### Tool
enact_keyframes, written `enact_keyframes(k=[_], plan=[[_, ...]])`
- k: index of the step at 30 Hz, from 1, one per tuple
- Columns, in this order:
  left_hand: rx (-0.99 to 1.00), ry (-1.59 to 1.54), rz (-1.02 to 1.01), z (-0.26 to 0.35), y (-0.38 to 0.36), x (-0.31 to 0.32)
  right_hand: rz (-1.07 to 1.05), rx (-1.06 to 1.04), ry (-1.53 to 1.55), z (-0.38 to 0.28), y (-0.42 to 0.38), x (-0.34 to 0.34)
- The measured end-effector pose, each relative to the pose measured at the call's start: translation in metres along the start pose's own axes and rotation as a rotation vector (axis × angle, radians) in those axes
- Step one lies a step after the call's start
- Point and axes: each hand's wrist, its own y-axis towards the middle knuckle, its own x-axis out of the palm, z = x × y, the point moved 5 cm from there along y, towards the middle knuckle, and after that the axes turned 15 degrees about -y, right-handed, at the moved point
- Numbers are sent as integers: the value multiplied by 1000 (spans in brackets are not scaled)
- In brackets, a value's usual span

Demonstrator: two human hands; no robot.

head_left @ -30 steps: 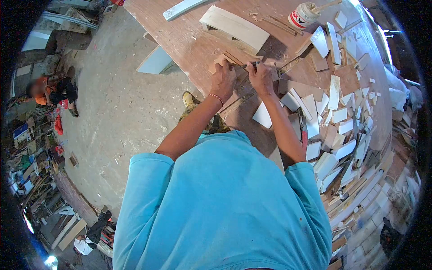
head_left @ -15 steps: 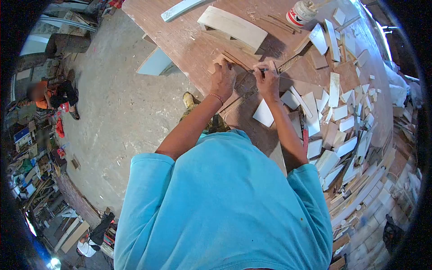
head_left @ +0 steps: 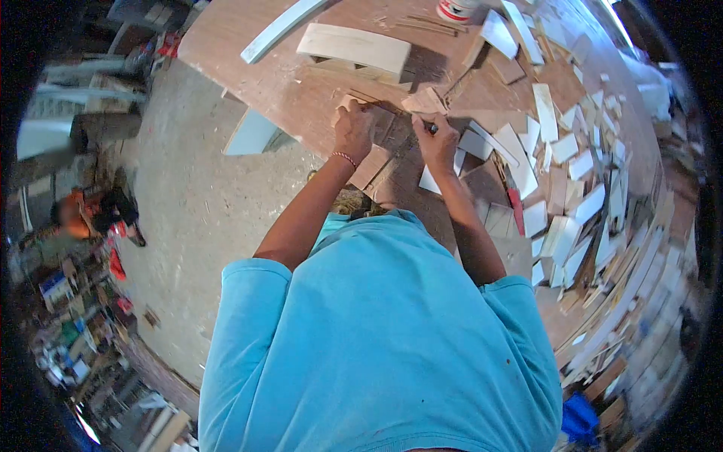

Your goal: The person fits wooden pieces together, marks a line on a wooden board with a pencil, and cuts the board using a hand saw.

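Note:
My left hand (head_left: 352, 129), with a beaded band at the wrist, has its fingers curled over a small wooden piece (head_left: 348, 100) on the brown worktable. To its right, my right hand (head_left: 437, 142) is closed in a pinch on a small dark pen-like tool (head_left: 432, 128); its exact kind is hard to make out. Just beyond the right fingertips lies a pale wood block (head_left: 425, 102). Thin dark sticks and flat brown wood pieces lie between the hands. A curved pale wooden part (head_left: 354, 49) stands on supports farther back.
White and brown offcuts (head_left: 553, 181) crowd the table's right side, near a red-handled tool (head_left: 516, 207). A white tub (head_left: 456, 9) stands at the back and a curved strip (head_left: 279, 32) at the back left. Another person (head_left: 94, 211) sits far left.
The view has swung, so the table appears farther left and up. My right hand has drawn back slightly from the pale block, still pinching the dark tool. My left hand stays on its wooden piece.

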Motion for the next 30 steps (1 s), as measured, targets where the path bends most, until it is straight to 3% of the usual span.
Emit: enact_keyframes(k=[2, 5, 9, 11, 15, 17, 26, 30], plan=[[-67, -40, -63, -9, 5, 6, 97, 14, 17, 3, -18, -6], [-8, 60, -189, -5, 11, -1, 11, 180, 62, 10, -44, -5], [175, 29, -133, -8, 19, 6, 99, 261, 89, 9, -59, -9], [159, 37, -112, -2, 22, 1, 96, 267, 132, 4, -62, -8], [293, -17, -213, 1, 26, 0, 242, 217, 125, -1, -65, 5], [305, -60, -348, 2, 25, -1, 253, 261, 101, -8, -65, 9], [615, -145, -437, -5, 24, -4, 332, 505, 182, -26, -81, 30], [553, -336, -472, -35, 30, 32, 263, 621, 103, -35, -86, 33]])
